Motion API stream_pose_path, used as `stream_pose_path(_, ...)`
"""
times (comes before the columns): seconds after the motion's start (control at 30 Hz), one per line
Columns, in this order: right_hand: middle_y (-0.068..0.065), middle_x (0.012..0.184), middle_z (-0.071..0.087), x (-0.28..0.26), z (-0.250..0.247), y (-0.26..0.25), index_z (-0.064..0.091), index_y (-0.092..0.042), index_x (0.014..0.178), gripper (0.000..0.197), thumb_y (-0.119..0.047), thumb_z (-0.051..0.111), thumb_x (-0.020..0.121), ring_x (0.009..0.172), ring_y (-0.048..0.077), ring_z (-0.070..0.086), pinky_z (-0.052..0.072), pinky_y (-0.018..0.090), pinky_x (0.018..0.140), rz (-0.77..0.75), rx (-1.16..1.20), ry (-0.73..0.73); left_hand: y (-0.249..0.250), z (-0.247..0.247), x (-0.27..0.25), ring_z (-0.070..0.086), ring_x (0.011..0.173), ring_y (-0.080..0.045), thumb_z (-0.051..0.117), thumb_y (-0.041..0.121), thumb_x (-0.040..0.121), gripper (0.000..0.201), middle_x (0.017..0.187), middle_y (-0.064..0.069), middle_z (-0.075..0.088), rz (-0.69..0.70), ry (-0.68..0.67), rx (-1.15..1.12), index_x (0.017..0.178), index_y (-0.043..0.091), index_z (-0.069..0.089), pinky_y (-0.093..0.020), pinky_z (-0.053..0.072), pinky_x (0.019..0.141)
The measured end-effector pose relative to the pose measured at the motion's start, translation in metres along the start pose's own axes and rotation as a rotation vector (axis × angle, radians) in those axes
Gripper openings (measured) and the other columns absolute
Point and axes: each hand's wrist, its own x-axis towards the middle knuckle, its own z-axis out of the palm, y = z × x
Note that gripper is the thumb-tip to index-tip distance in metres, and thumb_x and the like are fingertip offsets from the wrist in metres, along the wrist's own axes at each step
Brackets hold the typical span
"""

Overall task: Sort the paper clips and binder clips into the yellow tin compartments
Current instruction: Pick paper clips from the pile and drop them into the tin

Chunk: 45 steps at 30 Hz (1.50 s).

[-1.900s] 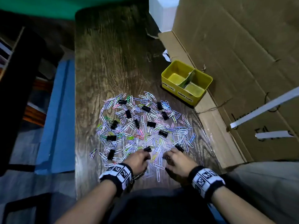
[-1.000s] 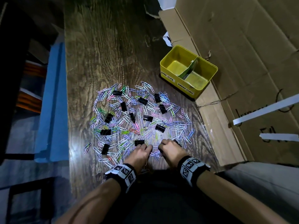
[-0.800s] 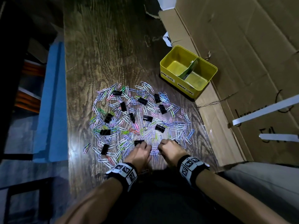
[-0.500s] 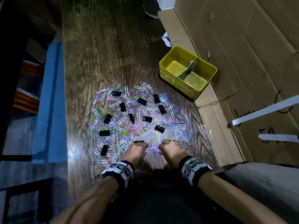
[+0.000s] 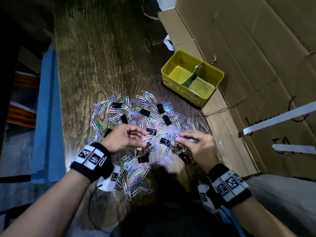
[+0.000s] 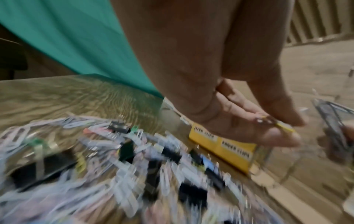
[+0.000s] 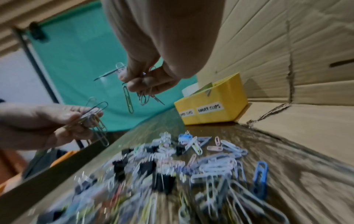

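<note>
A heap of coloured paper clips [image 5: 136, 117] mixed with black binder clips [image 5: 145, 112] lies on the dark wooden table [image 5: 106, 57]. The yellow tin [image 5: 181, 91] stands at the far right of the heap; both of its labelled compartments look bare. My left hand [image 5: 145, 139] hovers over the heap's near side and pinches a small bunch of paper clips [image 7: 95, 118]. A short gap away, my right hand [image 5: 179, 137] pinches its own bunch of paper clips [image 7: 134, 91]. The left wrist view shows a yellow clip [image 6: 275, 122] between my left fingers, with the tin [image 6: 226, 150] behind.
Flattened cardboard [image 5: 256, 65] leans along the table's right side just behind the tin, with white strips [image 5: 280, 118] on it. A blue panel [image 5: 47, 117] runs beside the table's left edge. A white box [image 5: 164, 2] stands at the far end.
Both hands were knuckles-down on the near edge of the heap. They have lifted off the table, each with a bunch of paper clips pinched in its fingers.
</note>
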Motion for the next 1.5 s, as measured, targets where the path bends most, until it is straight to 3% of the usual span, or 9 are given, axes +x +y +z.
stream_pose_path(0.27,0.002,0.072,0.074,0.051,-0.033,-0.078,0.077,-0.015,0.076,0.013,-0.005,0.072,0.069,0.057,0.013,0.067,0.054,0.017,0.056,-0.048,0.515,0.183,0.135,-0.024,0.055,0.066,0.063,-0.007,0.076,0.013,0.060,0.034,0.073,0.002,0.071,0.240,-0.166,0.002,0.093,0.015,0.069,-0.017,0.053,0.060)
stream_pose_path(0.5,-0.006,0.065,0.071,0.135,-0.039,-0.112,0.070,-0.004,0.083,0.009,0.000,0.071,0.075,0.058,0.005,0.063,0.052,0.016,0.060,-0.130,0.557,0.238,0.173,-0.008,0.179,0.065,0.058,-0.008,0.073,-0.002,0.071,0.023,0.075,-0.007,0.063,0.191,0.057,0.041,0.088,0.010,0.064,-0.022,0.055,0.058)
stream_pose_path(0.73,0.001,0.070,0.071,0.221,-0.015,-0.076,0.069,0.006,0.096,0.022,0.004,0.074,0.075,0.063,0.008,0.065,0.055,0.018,0.062,0.012,0.325,0.103,0.137,0.001,0.232,0.054,0.041,-0.009,0.064,-0.008,0.079,0.021,0.065,-0.008,0.056,0.070,0.326,0.019,0.099,-0.004,0.063,-0.020,0.052,0.048)
stream_pose_path(0.9,0.008,0.082,0.073,0.259,0.002,-0.026,0.075,-0.011,0.084,0.012,-0.013,0.080,0.073,0.075,0.022,0.070,0.059,0.040,0.077,0.155,-0.105,0.077,0.128,-0.010,0.217,0.064,0.070,-0.018,0.050,-0.007,0.088,0.019,0.082,-0.014,0.063,0.104,0.375,-0.176,0.097,0.000,0.064,-0.026,0.055,0.071)
stream_pose_path(1.03,0.003,0.099,0.073,0.263,0.008,-0.017,0.075,-0.015,0.095,0.017,-0.022,0.075,0.080,0.096,0.017,0.066,0.049,0.031,0.096,0.137,-0.502,0.005,0.112,-0.013,0.185,0.063,0.066,-0.015,0.047,-0.003,0.092,0.017,0.079,-0.010,0.063,0.135,0.363,-0.205,0.089,0.005,0.061,-0.024,0.056,0.068)
stream_pose_path(1.13,0.002,0.113,0.069,0.256,0.003,-0.024,0.071,-0.020,0.108,0.024,-0.023,0.071,0.084,0.108,0.016,0.062,0.042,0.029,0.104,0.116,-0.504,-0.076,0.092,-0.001,0.158,0.060,0.060,-0.013,0.047,-0.005,0.092,0.016,0.077,-0.010,0.062,0.168,0.320,-0.077,0.096,0.002,0.061,-0.022,0.053,0.055)
stream_pose_path(1.23,0.000,0.103,0.072,0.241,-0.005,-0.031,0.071,-0.023,0.108,0.024,-0.024,0.070,0.084,0.100,0.013,0.065,0.046,0.035,0.101,0.058,-0.400,-0.078,0.069,0.025,0.133,0.062,0.071,-0.016,0.056,0.003,0.089,0.014,0.086,-0.008,0.067,0.206,0.225,0.208,0.097,0.008,0.067,-0.026,0.052,0.068)
stream_pose_path(1.37,-0.010,0.083,0.071,0.197,-0.027,-0.032,0.073,-0.033,0.089,0.010,-0.027,0.072,0.080,0.077,0.009,0.067,0.056,0.040,0.084,0.032,-0.209,-0.018,0.038,0.080,0.096,0.057,0.078,-0.011,0.068,0.030,0.083,0.024,0.095,-0.001,0.068,0.305,-0.174,0.639,0.103,0.016,0.068,-0.019,0.044,0.072)
stream_pose_path(1.5,-0.019,0.064,0.065,0.126,-0.051,-0.020,0.072,-0.018,0.088,0.008,-0.013,0.072,0.082,0.063,-0.004,0.057,0.047,0.018,0.070,0.116,-0.164,-0.066,-0.013,0.124,0.069,0.062,0.090,-0.026,0.067,0.054,0.071,0.052,0.108,-0.006,0.058,0.461,-0.366,1.024,0.111,0.021,0.060,-0.033,0.050,0.075)
